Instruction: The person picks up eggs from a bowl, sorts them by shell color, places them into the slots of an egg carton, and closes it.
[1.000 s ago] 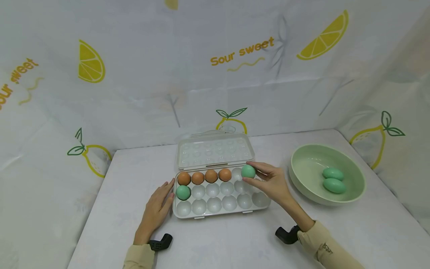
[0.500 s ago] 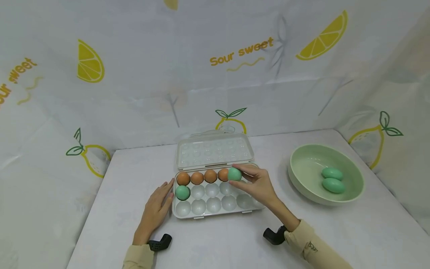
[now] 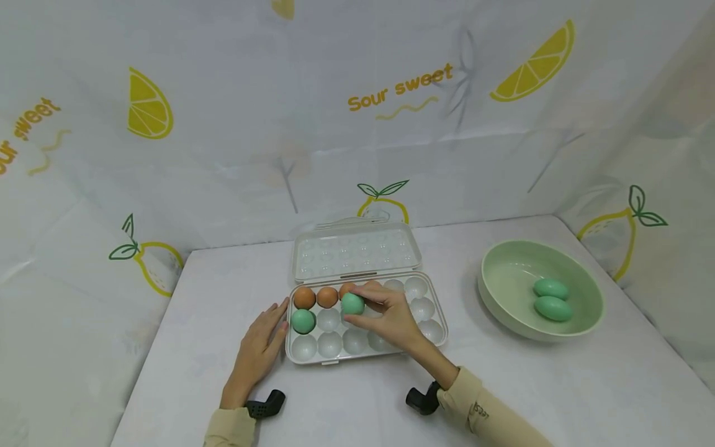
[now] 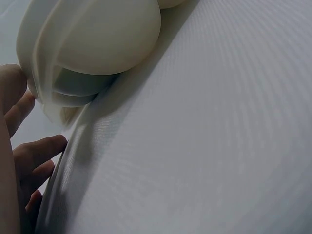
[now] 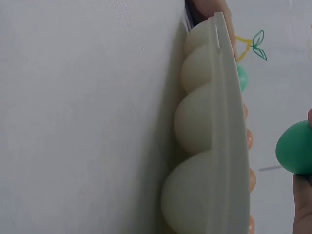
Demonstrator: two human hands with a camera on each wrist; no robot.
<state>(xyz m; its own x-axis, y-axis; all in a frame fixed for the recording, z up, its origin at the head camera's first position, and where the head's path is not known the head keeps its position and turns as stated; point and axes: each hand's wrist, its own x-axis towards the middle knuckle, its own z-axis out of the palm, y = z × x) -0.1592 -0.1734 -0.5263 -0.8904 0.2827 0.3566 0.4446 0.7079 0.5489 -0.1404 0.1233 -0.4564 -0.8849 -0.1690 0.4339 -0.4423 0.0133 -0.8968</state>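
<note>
From where I stand, the right hand (image 3: pixel 392 318) pinches a green egg (image 3: pixel 352 304) between thumb and fingers above the egg tray (image 3: pixel 363 357), while the left hand (image 3: pixel 259 347) lies with fingers stretched along the tray's left end. To seat it well, I'd centre it over a cup such as the empty cup (image 3: pixel 328 320) beside the seated green egg (image 3: pixel 303 321), lower it straight, and loosen the pinch only once the cup bears its weight. The fingers want care near the orange eggs (image 3: pixel 304 298) in the back row, and a light left touch should be enough to steady things. The head view gives the layout, with two more green eggs (image 3: pixel 553 308) in the bowl (image 3: pixel 505 292) off to the right, but not the held egg's height; the right wrist view shows a gap between it and the tray's rim (image 5: pixel 230 131), so it hangs clear. Both wrist views show the cups' rounded undersides (image 4: pixel 107 39), hidden from the head view; the held egg is outside the left wrist view.
</note>
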